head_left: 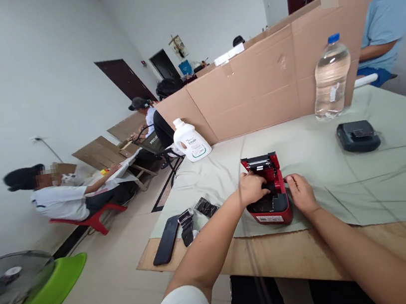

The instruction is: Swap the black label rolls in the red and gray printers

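Reaching into the open top of the red label printer [273, 197], your left hand [252, 188] has its fingers curled down inside the compartment; whether they actually pinch anything in there can't be made out, since the knuckles hide the fingertips. Your right hand [301, 193] sits flat against the printer's right side, fingers loosely bent, bracing the case rather than wrapping around it. The printer's lid stands raised at the back, and the unit rests near the front edge of the pale green cloth [381, 182] that covers the wooden table [278, 257].

Out to your left, on the corner of the cloth, lie a dark smartphone [165, 240], a small black-and-silver gadget [186, 224] just beside it, and a flat black piece [206, 206] next to that. Further back on that side stands a white detergent bottle [190, 141], close to the cardboard partition [272, 82] that runs along the far edge of the table. Off to your right, well apart from the red one, there's a black printer [357, 136] with its lid down, and behind it a clear water bottle [330, 78] with a blue cap, standing upright against the cardboard. A person in a light blue shirt [382, 26] sits beyond the partition.
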`<state>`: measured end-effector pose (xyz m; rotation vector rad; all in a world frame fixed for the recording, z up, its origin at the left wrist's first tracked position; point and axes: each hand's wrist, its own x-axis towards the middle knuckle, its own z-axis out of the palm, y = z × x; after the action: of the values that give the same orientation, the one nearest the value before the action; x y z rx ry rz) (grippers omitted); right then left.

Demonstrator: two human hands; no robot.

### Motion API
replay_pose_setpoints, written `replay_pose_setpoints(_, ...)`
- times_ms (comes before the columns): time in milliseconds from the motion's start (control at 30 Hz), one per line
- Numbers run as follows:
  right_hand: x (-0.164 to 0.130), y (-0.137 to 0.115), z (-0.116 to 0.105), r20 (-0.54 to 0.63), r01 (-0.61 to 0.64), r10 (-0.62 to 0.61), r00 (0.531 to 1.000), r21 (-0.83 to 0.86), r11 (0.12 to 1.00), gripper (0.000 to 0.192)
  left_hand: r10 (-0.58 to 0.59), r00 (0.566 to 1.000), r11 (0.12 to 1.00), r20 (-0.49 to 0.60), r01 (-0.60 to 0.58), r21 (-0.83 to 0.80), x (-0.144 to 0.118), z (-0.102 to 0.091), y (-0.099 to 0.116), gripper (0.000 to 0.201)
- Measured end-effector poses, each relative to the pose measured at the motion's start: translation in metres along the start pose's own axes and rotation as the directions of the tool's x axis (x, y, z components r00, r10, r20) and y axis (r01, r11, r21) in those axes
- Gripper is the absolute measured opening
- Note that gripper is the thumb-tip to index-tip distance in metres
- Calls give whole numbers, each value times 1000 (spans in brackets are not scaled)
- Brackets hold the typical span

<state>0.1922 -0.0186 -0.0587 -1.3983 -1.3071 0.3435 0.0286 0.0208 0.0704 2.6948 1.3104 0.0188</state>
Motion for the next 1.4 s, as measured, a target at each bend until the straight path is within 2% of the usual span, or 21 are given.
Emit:
replay_pose_setpoints(67, 0, -1, -1, 1, -3, 3, 1000, -2, 1000, 49, 21, 995, 997, -95, -27, -69, -7, 0, 0, 13)
replay_pose_setpoints(133, 0, -3, -1, 4, -7, 7, 1000, -4, 1000, 49, 42, 967, 982, -251, -86, -169, -14, -2, 1, 15)
replay_pose_setpoints(167, 0, -3, -1, 5, -9, 9, 1000, -6, 1000, 49, 48, 937, 970, -346, -126, -208, -18, -2, 1, 18)
replay_pose_setpoints(233, 0, -3, -1, 2, -10, 10, 1000, -7, 1000, 49, 36, 847, 957, -531, -182, -227, -23, -5, 1, 21)
replay_pose_setpoints(300, 0, -3, -1, -4, -5, 5, 1000, -3, 1000, 49, 4, 769, 968, -640, -164, -191, -23, -8, 0, 26)
replay_pose_setpoints(333, 0, -2, -1, -7, -3, 3, 1000, -1, 1000, 48, -15, 756, 976, -655, -132, -175, -22, -9, -2, 30)
replay_pose_setpoints(367, 0, -2, -1, -8, -2, 2, 1000, 1, 1000, 48, -31, 764, 981, -645, -101, -167, -21, -10, -4, 36)
replay_pose_setpoints(433, 1, -2, -1, -6, -3, 3, 1000, 1, 1000, 47, -36, 813, 983, -581, -76, -167, -18, -11, -8, 44)
replay_pose_setpoints(500, 1, -2, -2, -1, -3, 3, 1000, 3, 1000, 46, -24, 838, 978, -545, -93, -186, -21, -9, -11, 47)
replay_pose_setpoints(600, 0, -5, -3, -5, 4, -4, 1000, 24, 1000, 43, -8, 829, 964, -560, -142, -225, -35, -1, -11, 51)
replay_pose_setpoints(700, -3, -13, -6, -61, 29, -25, 998, 73, 997, 39, 19, 826, 932, -563, -219, -290, -54, 15, -7, 54)
replay_pose_setpoints(767, -5, -21, -10, -103, 88, -78, 992, 99, 991, 36, 1, 806, 897, -592, -263, -356, -64, 29, -4, 55)
replay_pose_setpoints(833, -8, -30, -15, -107, 203, -192, 976, 101, 974, 34, -46, 763, 859, -645, -299, -415, -69, 43, -2, 55)
replay_pose_setpoints(933, -12, -41, -21, -39, 403, -401, 915, 87, 911, 31, -155, 666, 813, -729, -333, -477, -68, 59, 2, 55)
replay_pose_setpoints(1000, -14, -45, -23, 4, 466, -468, 884, 78, 881, 28, -223, 613, 789, -758, -343, -509, -66, 65, 4, 55)
replay_pose_setpoints(1033, -14, -46, -23, 18, 471, -473, 881, 70, 879, 27, -243, 599, 781, -763, -346, -520, -65, 67, 5, 54)
replay_pose_setpoints(1167, -14, -47, -21, 28, 455, -456, 890, 11, 890, 28, -241, 596, 775, -766, -356, -522, -64, 68, 5, 49)
replay_pose_setpoints(1400, -13, -50, -22, -33, 542, -542, 840, 20, 840, 22, -245, 551, 796, -798, -355, -490, -63, 71, 1, 44)
